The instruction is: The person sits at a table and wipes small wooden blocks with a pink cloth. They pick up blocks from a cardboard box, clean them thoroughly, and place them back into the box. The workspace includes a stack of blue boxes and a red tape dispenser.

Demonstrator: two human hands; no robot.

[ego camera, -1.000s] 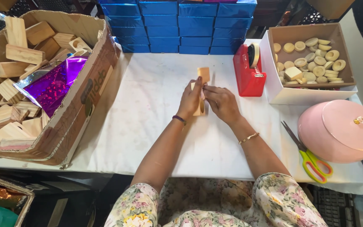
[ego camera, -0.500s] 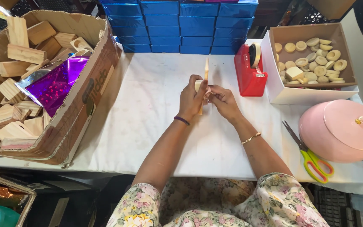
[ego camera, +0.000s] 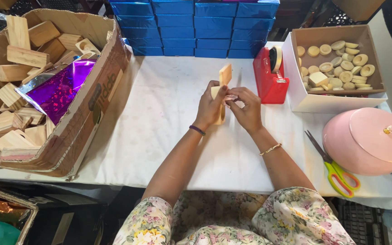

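Note:
My left hand (ego camera: 210,107) and my right hand (ego camera: 246,109) meet at the middle of the white-covered table (ego camera: 169,136), both gripping a pale wooden piece (ego camera: 224,75). The piece stands on edge, its top poking above my fingers and its lower end showing below my left palm. My fingers hide most of it. A purple band is on my left wrist, a thin bracelet on my right.
A large cardboard box (ego camera: 91,104) of wooden blocks and purple foil (ego camera: 60,90) sits left. Stacked blue boxes (ego camera: 196,27) line the back. A red tape dispenser (ego camera: 271,75), a box of round wooden discs (ego camera: 336,63), a pink lidded container (ego camera: 368,140) and green-handled scissors (ego camera: 339,174) lie right.
The wooden piece lay flat under my hands a second ago. Both hands have lifted it and turned it up on edge, staying at the same spot on the table.

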